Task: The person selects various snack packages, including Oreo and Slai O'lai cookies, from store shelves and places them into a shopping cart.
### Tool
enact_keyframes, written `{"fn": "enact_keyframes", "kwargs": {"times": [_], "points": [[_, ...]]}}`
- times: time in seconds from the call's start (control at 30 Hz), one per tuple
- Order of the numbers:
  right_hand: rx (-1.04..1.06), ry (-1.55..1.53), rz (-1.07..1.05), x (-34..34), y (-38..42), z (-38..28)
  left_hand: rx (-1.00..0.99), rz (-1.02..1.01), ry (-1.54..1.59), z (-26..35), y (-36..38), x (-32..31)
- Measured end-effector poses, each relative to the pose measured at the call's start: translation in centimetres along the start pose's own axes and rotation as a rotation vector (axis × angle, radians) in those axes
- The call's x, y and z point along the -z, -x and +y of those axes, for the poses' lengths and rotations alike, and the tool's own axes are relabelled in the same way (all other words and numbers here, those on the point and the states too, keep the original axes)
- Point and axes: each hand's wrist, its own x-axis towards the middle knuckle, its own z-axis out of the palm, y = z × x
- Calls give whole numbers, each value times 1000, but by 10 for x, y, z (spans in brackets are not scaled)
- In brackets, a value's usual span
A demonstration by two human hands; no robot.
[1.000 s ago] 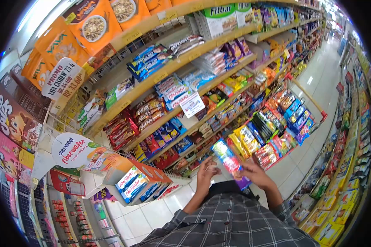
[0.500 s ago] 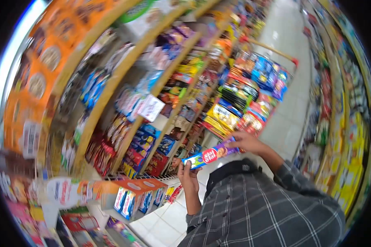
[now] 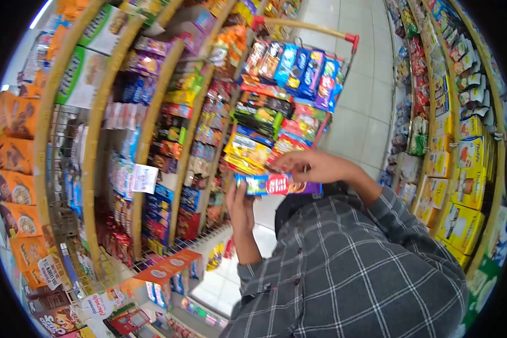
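Observation:
A long biscuit pack (image 3: 279, 185), blue at one end and purple at the other with a red round logo, lies level in front of my shirt. My left hand (image 3: 239, 201) grips its blue end, thumb on the front face. Just above the pack's middle is my right hand (image 3: 315, 167), fingers loosely bent and apart, reaching over the upper edge. Whether its fingertips touch the pack or the red packet behind cannot be made out. Beyond both hands, a shopping cart (image 3: 352, 40) holds several rows of snack packets, including a yellow packet (image 3: 247, 151) and blue packs (image 3: 298, 67).
Shelves with yellow-brown edges (image 3: 177, 186) run along my left, stocked with snacks and bearing a white price card (image 3: 145, 178). On the right stand shelves with yellow boxes (image 3: 459, 225). White floor tiles (image 3: 360, 84) lie between. An orange display panel (image 3: 169, 263) juts out at lower left.
My right hand has come off the purple end of the pack and moved over its middle. The pack is turned more level. My view has shifted, bringing the cart further left.

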Motion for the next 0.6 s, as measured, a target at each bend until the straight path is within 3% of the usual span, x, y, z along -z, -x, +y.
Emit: {"fn": "enact_keyframes", "kwargs": {"times": [0.03,0.13,0.23,0.33,0.47,0.6], "points": [[53,-65,10,9,4,10,30,-32,-30,-6,-8,-16],[-112,-200,-135,55,11,3,45,-43,-39,-20,-25,-56],[-159,-247,42,89,22,10,19,44,13,-18,-17,-79],[-305,-382,322,121,30,23,-15,121,-112,-42,-9,-49],[-192,-385,714,164,23,61,139,367,-200,-80,11,5],[-187,-208,877,197,3,103,215,376,-323,-92,34,16]]}}
